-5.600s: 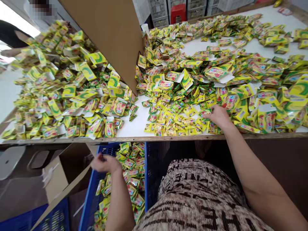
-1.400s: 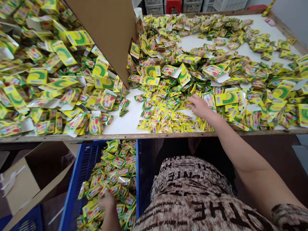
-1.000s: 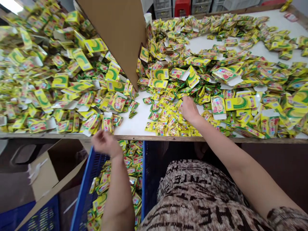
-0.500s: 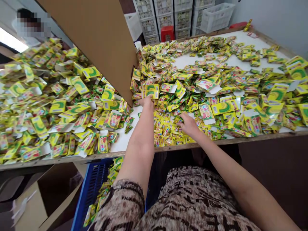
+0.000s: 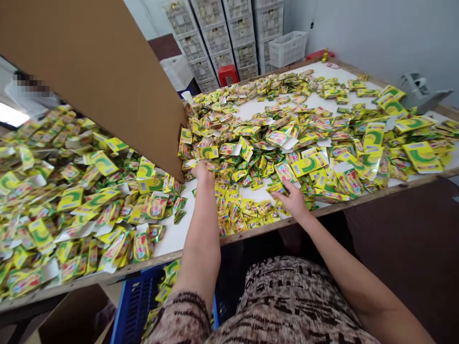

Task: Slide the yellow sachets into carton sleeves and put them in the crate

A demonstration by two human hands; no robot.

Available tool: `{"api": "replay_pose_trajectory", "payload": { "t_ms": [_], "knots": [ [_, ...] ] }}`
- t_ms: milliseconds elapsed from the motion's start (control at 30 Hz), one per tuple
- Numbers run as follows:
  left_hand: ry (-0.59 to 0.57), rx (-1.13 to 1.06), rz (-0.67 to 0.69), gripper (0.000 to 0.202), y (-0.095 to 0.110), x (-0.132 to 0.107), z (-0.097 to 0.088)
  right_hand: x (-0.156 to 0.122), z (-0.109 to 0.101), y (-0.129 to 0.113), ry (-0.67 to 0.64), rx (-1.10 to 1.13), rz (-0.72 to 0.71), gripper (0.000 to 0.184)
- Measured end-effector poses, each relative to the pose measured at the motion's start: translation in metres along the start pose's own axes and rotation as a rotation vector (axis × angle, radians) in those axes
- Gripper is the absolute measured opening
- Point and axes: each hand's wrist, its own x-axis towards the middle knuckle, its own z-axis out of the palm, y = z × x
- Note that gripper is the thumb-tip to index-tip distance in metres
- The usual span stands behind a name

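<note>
My left hand (image 5: 202,171) reaches to the lower edge of the cardboard sheet, its fingers closed at a small yellow box (image 5: 190,164); the fingertips are partly hidden. My right hand (image 5: 293,198) lies to the right, fingers curled against small yellow-green packets (image 5: 277,188) at the edge of a heap. Between the hands spreads a loose layer of small yellow packets (image 5: 247,212) along the table's front. A flat box with a red picture (image 5: 286,173) lies just beyond my right hand.
An upright brown cardboard sheet (image 5: 118,81) divides the table. Left of it lies a big heap of yellow boxes (image 5: 103,162). The wooden table edge (image 5: 247,235) runs before me. Below stands a blue crate (image 5: 125,306). White crates (image 5: 236,28) and a red stool (image 5: 228,75) are behind.
The view has turned to the right. My right hand has moved right over the packets, and a patch of white tabletop shows behind it. My left hand stays near the cardboard's lower edge.
</note>
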Motion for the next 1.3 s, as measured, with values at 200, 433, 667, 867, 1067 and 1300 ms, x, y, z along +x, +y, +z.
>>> {"api": "replay_pose_trajectory", "payload": {
  "t_ms": [200,433,667,867,1067,1300],
  "knots": [
    [-0.666,0.105,-0.012,0.046,-0.043,-0.128,-0.032,0.019,-0.022,-0.038,0.084,0.325,-0.095,0.028],
    [-0.883,0.162,0.019,0.037,-0.095,-0.214,-0.014,0.01,-0.041,-0.048,-0.243,-0.063,-0.279,0.019],
    [-0.885,0.208,0.092,0.031,-0.097,-0.217,-0.015,0.0,-0.061,-0.064,-0.362,-0.566,-0.339,0.021],
    [-0.897,0.156,0.066,0.028,-0.091,-0.225,-0.02,0.002,-0.06,-0.092,-0.642,-0.809,-0.441,0.015],
    [-0.975,0.036,-0.061,0.038,-0.092,-0.221,-0.026,0.017,-0.064,-0.087,-0.622,-0.737,-0.517,0.014],
    [-0.986,0.106,0.02,0.043,-0.098,-0.22,-0.029,0.008,-0.062,-0.062,-0.767,-0.718,-0.477,0.02]
  ]
}}
